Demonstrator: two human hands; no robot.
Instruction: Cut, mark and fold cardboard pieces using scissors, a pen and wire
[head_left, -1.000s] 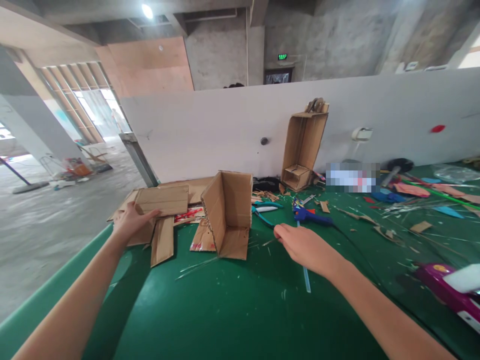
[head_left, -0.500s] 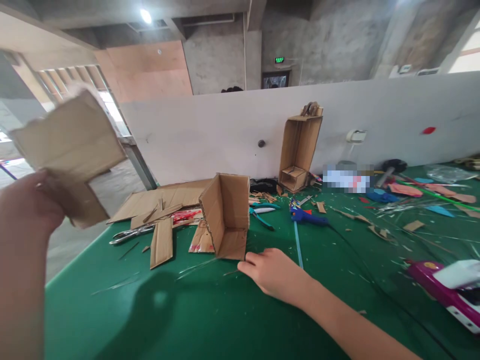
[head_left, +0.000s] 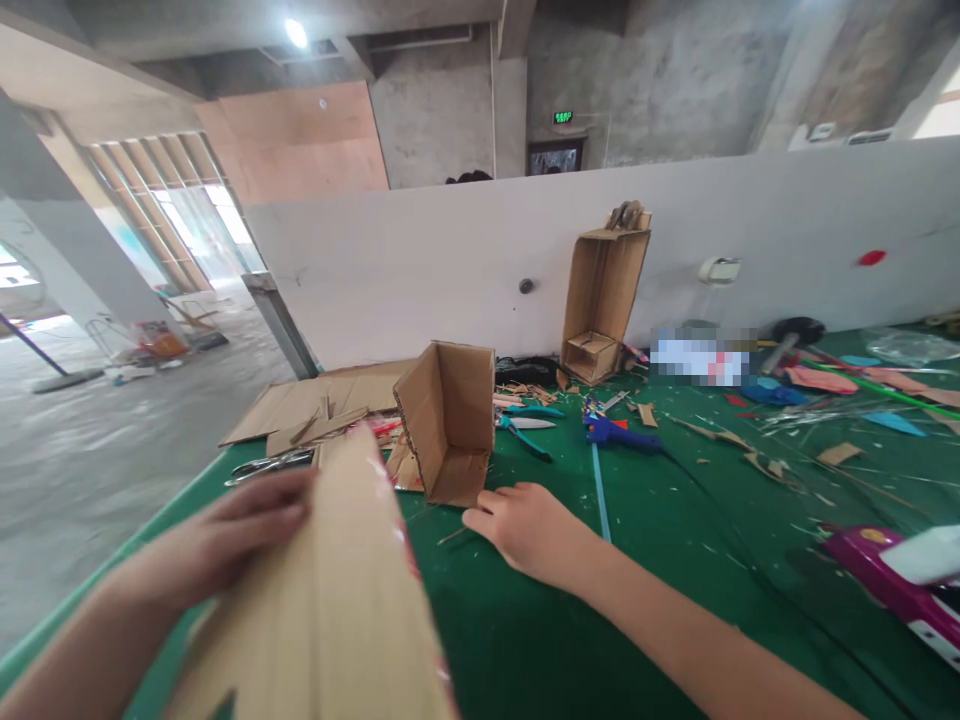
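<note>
Cardboard panel (head_left: 352, 590) in my left grip (head_left: 225, 540), best pinched lightly; box (head_left: 469, 400) just beyond my right grip (head_left: 525, 535), whose hold is unclear.

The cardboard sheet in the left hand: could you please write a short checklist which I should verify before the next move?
1. Sheet gripped: ok; the left hand holds the cardboard sheet by its edge.
2. Right hand free: cannot tell; a thin sliver shows at the fingertips of the right hand.
3. Box standing: ok; the open cardboard box stands on the green table.
4. Glue gun put down: ok; the blue glue gun lies right of the box.
5. Glue gun hot: cannot tell.
6. Table tidy: not ok; scraps are scattered about.
</note>
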